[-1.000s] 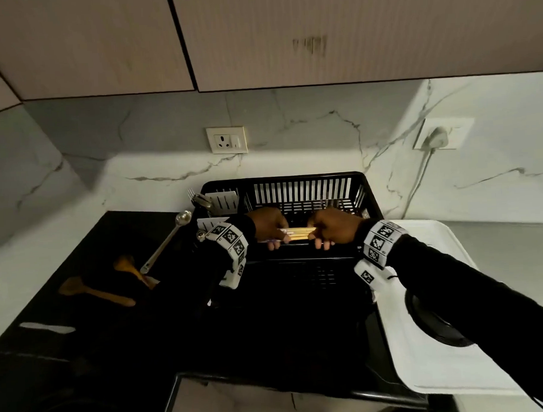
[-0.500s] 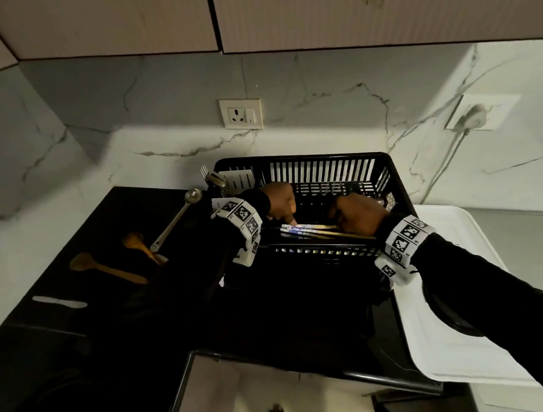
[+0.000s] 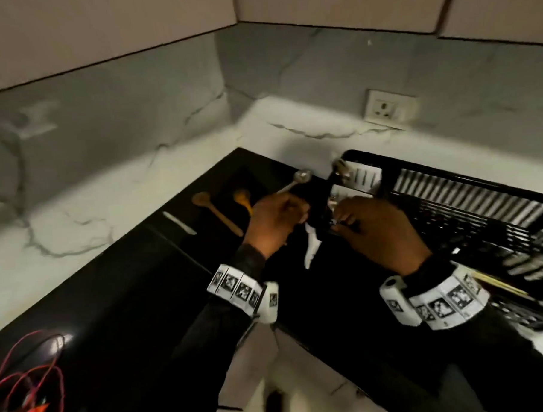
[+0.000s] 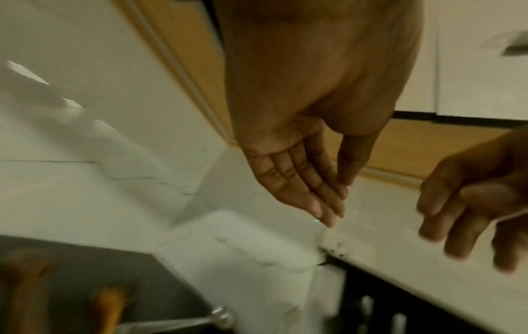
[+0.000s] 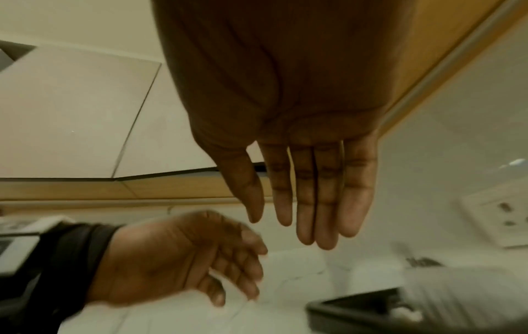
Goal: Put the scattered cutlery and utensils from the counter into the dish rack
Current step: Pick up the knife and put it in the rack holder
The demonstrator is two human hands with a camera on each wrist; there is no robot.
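Observation:
Both hands hover over the black counter (image 3: 128,305), just left of the black dish rack (image 3: 449,175). My left hand (image 3: 280,218) is open and holds nothing; the left wrist view shows its fingers (image 4: 323,198) straight. My right hand (image 3: 380,229) is open too, with its fingers (image 5: 311,203) straight and together, close to the rack's left end. A metal spoon (image 3: 303,176) leans just beyond the left hand. Two wooden spoons (image 3: 216,213) (image 3: 243,197) and a white knife (image 3: 179,222) lie further left. Chopsticks (image 3: 501,286) lie inside the rack.
Marble walls meet in a corner behind the counter, with a wall socket (image 3: 390,108) above the rack. Red wires (image 3: 28,372) lie at the counter's near left. Cabinets hang overhead. The counter's front edge runs below my wrists.
Both hands let go of the chopsticks, which now lie in the rack. The hands moved left toward the metal spoon, and the head view swung left.

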